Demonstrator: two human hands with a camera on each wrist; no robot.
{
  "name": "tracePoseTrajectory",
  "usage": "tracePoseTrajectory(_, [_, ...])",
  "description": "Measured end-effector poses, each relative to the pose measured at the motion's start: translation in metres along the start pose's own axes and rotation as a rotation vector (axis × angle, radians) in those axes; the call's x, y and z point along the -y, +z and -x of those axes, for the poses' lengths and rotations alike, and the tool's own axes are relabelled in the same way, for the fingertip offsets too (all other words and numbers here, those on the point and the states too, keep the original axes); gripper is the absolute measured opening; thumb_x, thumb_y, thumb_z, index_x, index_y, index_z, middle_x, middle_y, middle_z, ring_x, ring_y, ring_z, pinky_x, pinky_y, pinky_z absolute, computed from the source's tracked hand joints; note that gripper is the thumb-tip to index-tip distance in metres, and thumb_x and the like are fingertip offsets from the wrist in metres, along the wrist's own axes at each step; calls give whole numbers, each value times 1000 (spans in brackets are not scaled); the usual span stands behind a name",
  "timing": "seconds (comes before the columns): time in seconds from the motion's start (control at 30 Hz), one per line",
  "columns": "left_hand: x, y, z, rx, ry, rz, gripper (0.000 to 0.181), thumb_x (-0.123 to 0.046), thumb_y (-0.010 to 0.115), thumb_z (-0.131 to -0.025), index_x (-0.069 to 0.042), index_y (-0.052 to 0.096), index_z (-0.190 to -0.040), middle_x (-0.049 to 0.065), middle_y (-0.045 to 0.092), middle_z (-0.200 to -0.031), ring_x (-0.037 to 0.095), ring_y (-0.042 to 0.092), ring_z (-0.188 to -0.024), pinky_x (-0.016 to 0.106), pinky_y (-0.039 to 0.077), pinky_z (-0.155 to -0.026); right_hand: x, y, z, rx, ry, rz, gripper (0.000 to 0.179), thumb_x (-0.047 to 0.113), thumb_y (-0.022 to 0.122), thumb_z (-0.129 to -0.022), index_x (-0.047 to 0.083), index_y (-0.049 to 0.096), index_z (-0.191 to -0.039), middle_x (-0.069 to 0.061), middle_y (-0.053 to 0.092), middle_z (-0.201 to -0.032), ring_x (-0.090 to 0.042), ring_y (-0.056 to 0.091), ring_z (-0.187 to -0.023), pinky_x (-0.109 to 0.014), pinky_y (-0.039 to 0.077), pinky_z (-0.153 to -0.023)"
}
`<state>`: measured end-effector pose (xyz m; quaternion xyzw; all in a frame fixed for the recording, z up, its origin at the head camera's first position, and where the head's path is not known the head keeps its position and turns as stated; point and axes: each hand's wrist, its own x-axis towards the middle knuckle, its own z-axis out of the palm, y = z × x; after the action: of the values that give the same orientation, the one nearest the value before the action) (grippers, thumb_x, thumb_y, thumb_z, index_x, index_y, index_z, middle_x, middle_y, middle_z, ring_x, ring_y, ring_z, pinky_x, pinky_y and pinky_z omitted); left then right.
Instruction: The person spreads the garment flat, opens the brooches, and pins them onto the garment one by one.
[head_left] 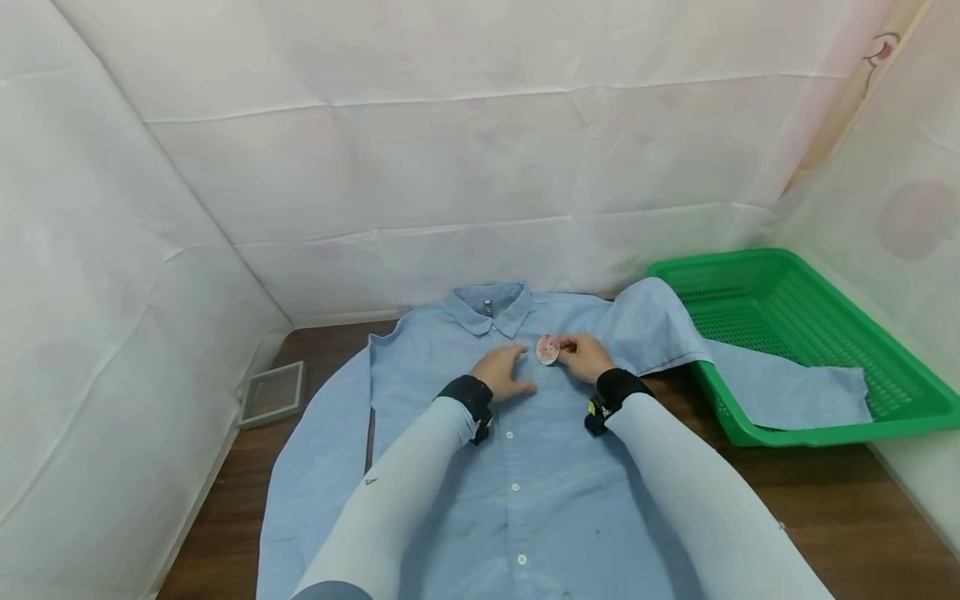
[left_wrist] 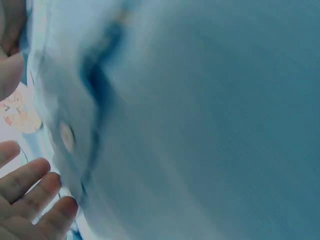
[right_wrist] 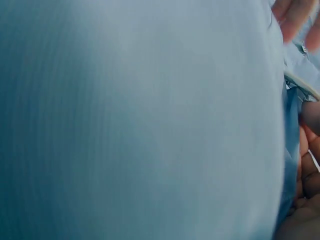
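Observation:
A light blue button-up shirt point(head_left: 480, 467) lies spread out, its collar toward the back wall. My right hand point(head_left: 587, 358) pinches the edge of a round badge point(head_left: 547, 350) with a pink and white picture, over the chest beside the button strip. Just left of the badge is my left hand point(head_left: 501, 372), its fingers spread and holding nothing. The left wrist view shows these loose fingers point(left_wrist: 30, 187) close to the cloth, with the badge point(left_wrist: 20, 112) beyond. In the right wrist view my right hand point(right_wrist: 310, 160) appears only at the right edge, with curled fingers.
A green plastic basket point(head_left: 825, 433) stands at the right, and one shirt sleeve point(head_left: 787, 387) drapes into it. On the left of the brown wooden table point(head_left: 810, 492) lies a small grey-framed rectangular object point(head_left: 273, 394). White sheeting point(head_left: 450, 167) encloses the back and sides.

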<state>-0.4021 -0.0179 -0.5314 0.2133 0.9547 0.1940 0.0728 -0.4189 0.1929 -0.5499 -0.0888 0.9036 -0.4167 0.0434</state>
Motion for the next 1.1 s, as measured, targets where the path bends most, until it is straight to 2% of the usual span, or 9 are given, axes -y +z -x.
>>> tracePoseTrajectory(0.17, [6,-6,20,56,3,-134,80,-55,72,-80,-12,47,-142,8,48,-143,25,42,-133,37,34,-108,-3,-13,4,-29,-73,120,21,14,60,-96,0,66,-110,-13,64,-98,-27,59,-88,-41,47,-79])
tracePoseTrajectory(0.3, [7,-5,32,91,-17,-218,88,-65,68,-77,-15,44,-145,11,37,-151,29,32,-139,40,30,-111,-3,-22,6,-55,-185,290,23,7,57,-96,-1,66,-115,-20,63,-115,-35,57,-108,-48,43,-94])
tracePoseTrajectory(0.43, [8,-3,37,92,3,-291,95,-71,68,-71,-18,43,-146,13,32,-153,32,30,-139,42,30,-111,0,-24,5,12,-278,432,32,8,52,-99,-2,59,-128,-22,54,-133,-40,47,-125,-51,34,-105])
tracePoseTrajectory(0.57, [5,-2,38,85,26,-323,98,-73,69,-68,-18,44,-145,13,33,-152,32,33,-137,42,31,-110,1,-23,6,110,-226,513,40,17,44,-103,-2,51,-137,-22,45,-142,-39,36,-134,-50,27,-110])
tracePoseTrajectory(0.73, [2,-2,36,101,9,-321,99,-74,70,-66,-19,44,-145,14,33,-152,33,32,-138,44,32,-109,-3,-22,4,187,-156,554,48,26,34,-106,-3,42,-143,-23,37,-148,-41,26,-139,-51,20,-113])
tracePoseTrajectory(0.87, [5,3,34,88,14,-335,100,-74,70,-65,-19,45,-145,14,34,-151,33,33,-137,47,34,-107,-7,-24,1,213,-119,548,52,30,32,-106,-3,35,-146,-23,30,-151,-42,20,-141,-52,17,-113])
tracePoseTrajectory(1.1, [6,7,32,83,8,-312,101,-73,71,-65,-19,44,-145,12,32,-152,33,31,-137,50,34,-106,-25,-24,-8,230,-76,606,66,42,37,-102,-1,23,-151,-21,19,-156,-42,13,-142,-60,18,-110])
